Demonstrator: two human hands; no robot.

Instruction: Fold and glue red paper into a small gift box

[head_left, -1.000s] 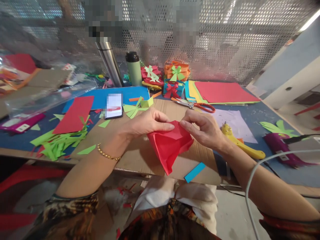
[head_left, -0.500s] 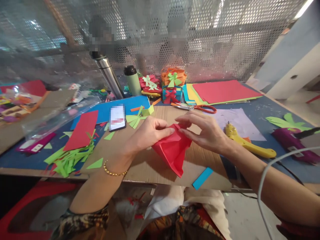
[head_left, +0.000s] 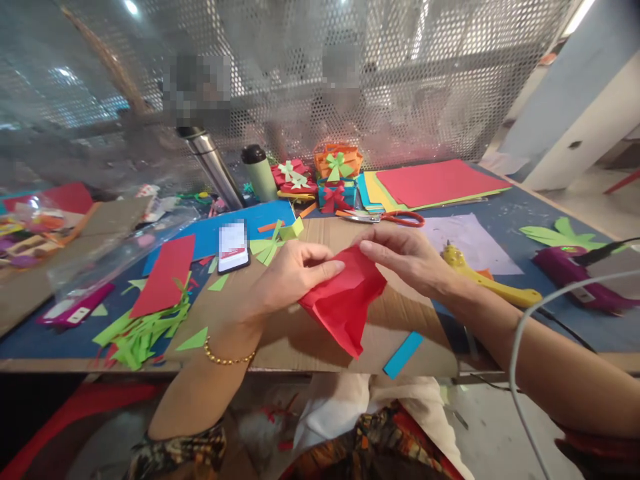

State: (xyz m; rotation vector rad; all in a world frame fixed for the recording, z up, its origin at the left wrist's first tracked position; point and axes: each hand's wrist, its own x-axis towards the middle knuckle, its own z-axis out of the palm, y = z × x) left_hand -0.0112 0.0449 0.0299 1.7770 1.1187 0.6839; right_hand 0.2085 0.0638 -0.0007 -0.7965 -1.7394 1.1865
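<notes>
A folded piece of red paper, creased and partly opened like a small bag, is held above the cardboard sheet. My left hand pinches its upper left edge, thumb on top and fingers behind. At the upper right edge, my right hand grips the paper between thumb and fingers; some of those fingertips are hidden behind it. A blue paper strip lies on the cardboard below my right hand. Beyond my hands, scissors with red handles rest near the cardboard's far edge.
Right of my right arm lie a yellow glue gun and a purple device, with a pale cable crossing in front. Left are a phone and green paper scraps. A steel flask and small paper bags stand behind.
My right fingers have shifted along the top edge of the red paper, uncovering more of its upper face. My left hand keeps its pinch. The whole view has turned slightly.
</notes>
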